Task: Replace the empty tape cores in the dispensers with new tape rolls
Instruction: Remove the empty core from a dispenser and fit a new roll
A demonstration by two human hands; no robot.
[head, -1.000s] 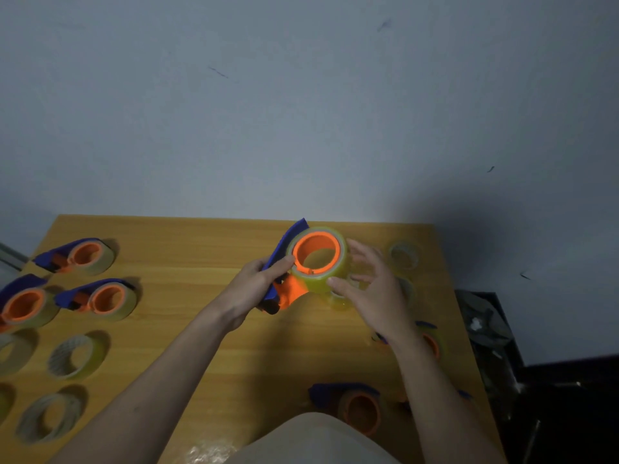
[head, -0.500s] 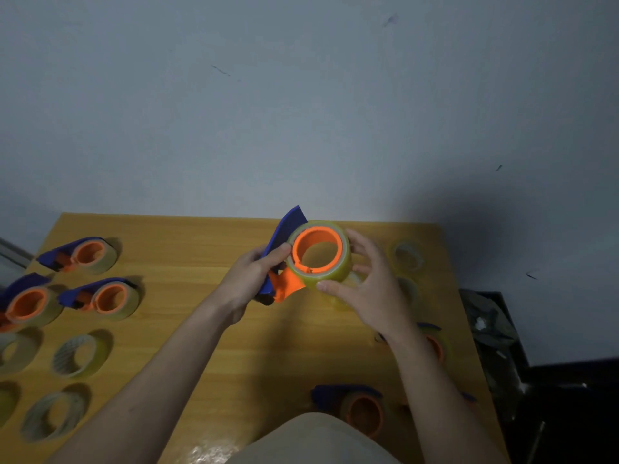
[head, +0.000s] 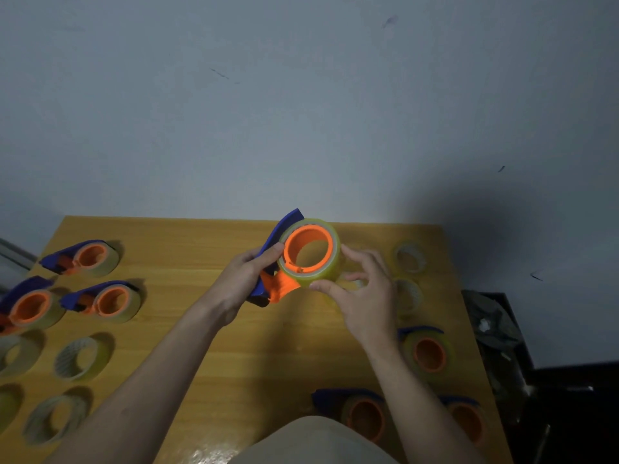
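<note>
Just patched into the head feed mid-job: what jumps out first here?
The blue-and-orange dispenser held up over the middle of the wooden table, in the left hand, while the right hand pinches the yellowish tape roll on its orange hub. Loaded dispensers and bare cores lie along the table's left side; more dispensers sit dimly at the right.

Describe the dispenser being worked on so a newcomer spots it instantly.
Start at the wooden table and look above its far middle. There the dispenser, blue with an orange hub, is held between the left hand and right hand. Unlike the others, it is off the table.
</note>
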